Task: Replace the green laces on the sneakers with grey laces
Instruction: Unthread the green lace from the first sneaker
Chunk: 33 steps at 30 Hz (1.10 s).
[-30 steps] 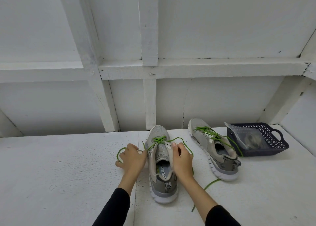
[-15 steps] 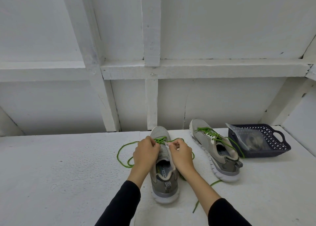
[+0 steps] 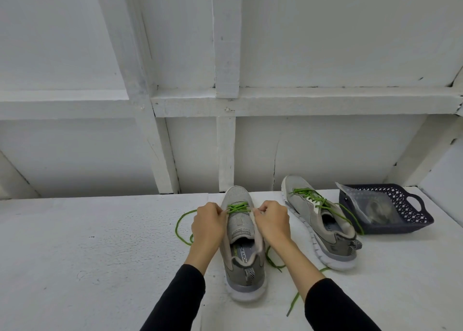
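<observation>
A grey sneaker (image 3: 241, 253) stands in front of me, toe pointing away, with a green lace (image 3: 237, 208) crossing only its farthest eyelets. My left hand (image 3: 209, 226) pinches the lace at the shoe's left side and my right hand (image 3: 271, 221) pinches it at the right side. Loose green lace ends trail on the table to both sides of the shoe. A second grey sneaker (image 3: 318, 224) with its green lace (image 3: 313, 200) still threaded lies to the right.
A dark blue plastic basket (image 3: 411, 214) at the far right holds a clear plastic bag (image 3: 368, 209). Everything rests on a white table (image 3: 87, 255) against a white panelled wall with wooden beams.
My left hand has moved from the table left of the shoe up to the lace at the eyelets. Both hands now sit higher on the shoe, closer to the toe.
</observation>
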Motion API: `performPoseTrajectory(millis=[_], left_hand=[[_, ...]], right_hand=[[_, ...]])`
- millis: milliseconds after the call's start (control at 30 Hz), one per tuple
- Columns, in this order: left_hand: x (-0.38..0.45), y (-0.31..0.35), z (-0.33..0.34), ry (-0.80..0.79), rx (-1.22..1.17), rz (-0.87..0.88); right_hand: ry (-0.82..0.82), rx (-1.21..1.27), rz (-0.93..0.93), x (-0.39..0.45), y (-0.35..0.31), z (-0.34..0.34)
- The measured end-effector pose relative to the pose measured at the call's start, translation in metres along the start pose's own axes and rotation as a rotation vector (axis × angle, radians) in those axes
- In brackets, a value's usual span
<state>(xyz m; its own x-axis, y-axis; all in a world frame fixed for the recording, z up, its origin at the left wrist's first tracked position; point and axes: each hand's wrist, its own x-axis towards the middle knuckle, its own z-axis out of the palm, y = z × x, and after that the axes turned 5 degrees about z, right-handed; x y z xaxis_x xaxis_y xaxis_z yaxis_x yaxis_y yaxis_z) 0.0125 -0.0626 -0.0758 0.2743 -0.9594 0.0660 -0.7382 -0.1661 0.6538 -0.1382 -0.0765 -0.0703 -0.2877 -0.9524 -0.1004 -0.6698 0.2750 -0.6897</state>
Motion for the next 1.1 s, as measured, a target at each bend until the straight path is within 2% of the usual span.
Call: performPoseTrajectory(millis=[200, 333, 533, 667, 733, 800, 867, 967, 1100], left_hand=[[-0.002, -0.014, 0.002, 0.011, -0.189, -0.043], [0.0, -0.012, 0.001, 0.012, -0.275, -0.049], [-0.001, -0.016, 0.0, -0.042, -0.332, -0.112], [-0.005, -0.021, 0.003, -0.061, -0.53, -0.217], [-0.008, -0.022, 0.005, -0.057, -0.615, -0.257], [-0.012, -0.025, 0.009, -0.046, -0.644, -0.241], [-0.017, -0.027, 0.011, -0.024, -0.687, -0.204], [-0.023, -0.03, 0.016, -0.004, -0.754, -0.186], [-0.023, -0.033, 0.019, -0.005, -0.757, -0.179]], right_hand=[[0.043, 0.09, 0.1, 0.0, 0.004, 0.001], [0.02, 0.136, 0.042, -0.005, 0.001, -0.003], [-0.065, 0.034, -0.075, -0.013, -0.003, -0.004], [-0.026, -0.14, -0.22, -0.021, -0.009, -0.004], [0.078, -0.219, -0.362, -0.024, -0.014, -0.001], [0.135, -0.191, -0.525, -0.024, -0.021, 0.003], [0.063, -0.187, -0.644, -0.024, -0.028, 0.009], [-0.117, -0.262, -0.657, -0.022, -0.03, 0.017], [-0.122, -0.426, -0.617, -0.018, -0.023, 0.021]])
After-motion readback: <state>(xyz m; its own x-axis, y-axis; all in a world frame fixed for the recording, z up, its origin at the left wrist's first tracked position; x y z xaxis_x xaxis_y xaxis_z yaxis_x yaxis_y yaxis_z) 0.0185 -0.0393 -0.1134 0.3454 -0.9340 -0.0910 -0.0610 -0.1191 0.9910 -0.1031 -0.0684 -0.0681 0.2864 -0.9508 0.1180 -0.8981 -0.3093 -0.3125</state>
